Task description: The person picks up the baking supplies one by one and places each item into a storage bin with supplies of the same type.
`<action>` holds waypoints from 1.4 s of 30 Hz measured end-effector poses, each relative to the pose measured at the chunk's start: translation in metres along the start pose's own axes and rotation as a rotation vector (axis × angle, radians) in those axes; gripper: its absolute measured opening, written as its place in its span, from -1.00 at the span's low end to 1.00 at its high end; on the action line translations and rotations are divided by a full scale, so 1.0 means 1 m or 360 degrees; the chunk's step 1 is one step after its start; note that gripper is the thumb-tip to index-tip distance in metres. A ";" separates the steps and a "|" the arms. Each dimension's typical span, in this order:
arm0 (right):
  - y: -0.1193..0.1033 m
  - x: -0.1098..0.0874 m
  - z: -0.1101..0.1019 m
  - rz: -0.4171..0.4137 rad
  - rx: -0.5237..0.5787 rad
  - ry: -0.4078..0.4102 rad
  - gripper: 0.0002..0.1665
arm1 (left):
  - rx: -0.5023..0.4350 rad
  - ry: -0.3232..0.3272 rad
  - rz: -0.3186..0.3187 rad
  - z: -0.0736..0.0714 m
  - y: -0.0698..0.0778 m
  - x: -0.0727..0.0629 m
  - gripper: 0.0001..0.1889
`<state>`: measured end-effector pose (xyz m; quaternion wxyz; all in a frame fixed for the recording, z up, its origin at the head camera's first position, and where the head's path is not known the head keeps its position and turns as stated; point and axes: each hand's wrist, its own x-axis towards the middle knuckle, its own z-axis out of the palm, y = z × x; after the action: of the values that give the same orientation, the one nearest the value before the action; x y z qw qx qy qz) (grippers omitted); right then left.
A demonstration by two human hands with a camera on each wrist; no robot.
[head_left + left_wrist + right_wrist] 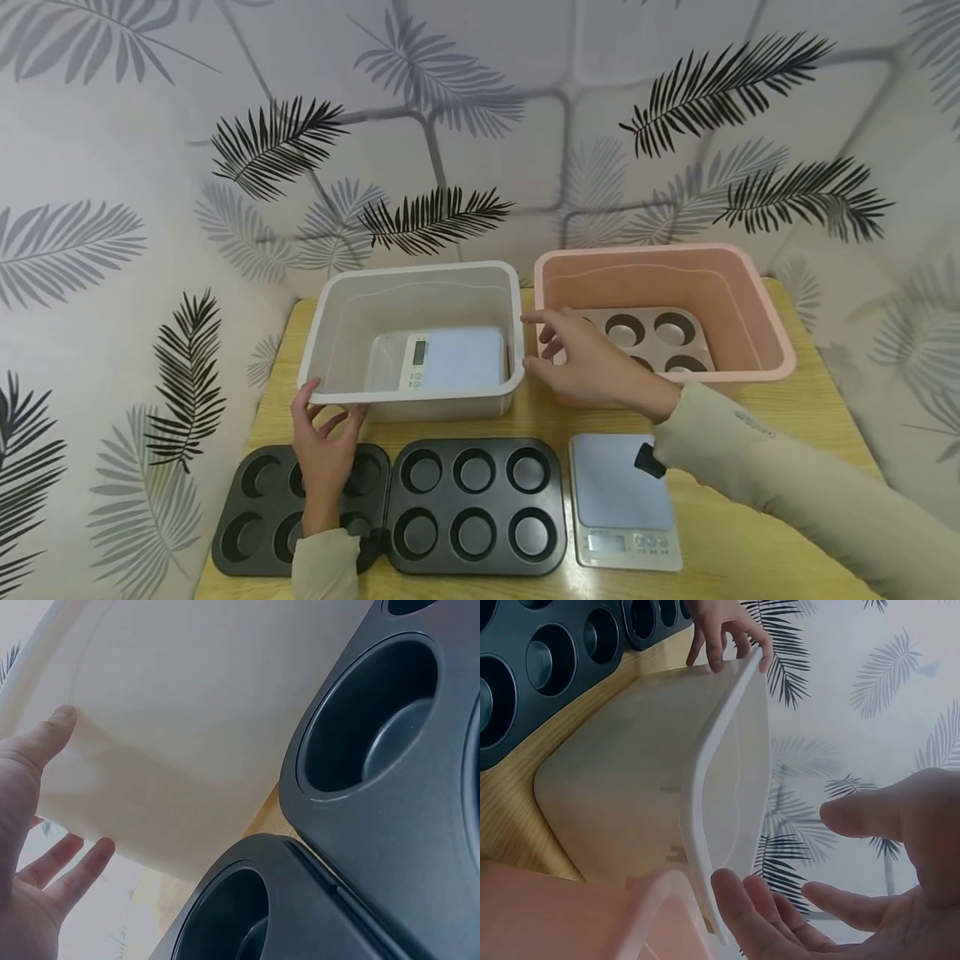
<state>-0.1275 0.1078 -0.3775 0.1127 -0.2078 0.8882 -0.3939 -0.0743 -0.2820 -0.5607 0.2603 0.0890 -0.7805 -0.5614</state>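
A white plastic bin (431, 400) stands on the table with a kitchen scale (459, 358) lying inside it. At its front left corner my left hand (326, 442) touches the rim and outer wall, fingers spread, also visible in the left wrist view (37, 862). My right hand (581, 354) is at the bin's right rim, reaching over the pink bin (750, 325). Its thumb and fingers are apart in the right wrist view (885, 892), with a fingertip near or against the white rim (697, 780); contact is unclear. A light brown muffin pan (693, 342) lies inside the pink bin.
Two dark muffin pans, one under my left forearm (255, 508) and one in the middle (476, 507), lie along the front. Right of them is another kitchen scale (625, 500). A leaf-patterned wall covering (480, 125) rises behind the wooden table (795, 467).
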 end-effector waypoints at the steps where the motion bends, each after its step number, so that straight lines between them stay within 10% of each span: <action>1: 0.001 -0.003 -0.001 -0.0006 0.0012 0.0006 -0.30 | 0.0001 0.0004 0.0006 0.001 0.004 -0.001 -0.11; 19: 0.025 -0.054 0.002 -0.0029 0.0057 0.0060 -0.23 | -0.0017 0.0006 -0.0015 0.001 0.029 -0.006 -0.16; 31: 0.039 -0.080 0.005 0.0068 0.0219 0.0036 -0.18 | 0.0024 0.0018 0.0013 0.000 -0.002 -0.001 -0.10; 42: 0.052 -0.092 0.008 0.0032 0.0276 0.0048 -0.19 | 0.0003 -0.0005 0.0036 -0.001 -0.001 -0.001 -0.12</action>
<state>-0.0579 0.1765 -0.4182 0.1210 -0.1823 0.8544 -0.4713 -0.0727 -0.2826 -0.5617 0.2653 0.0794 -0.7823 -0.5579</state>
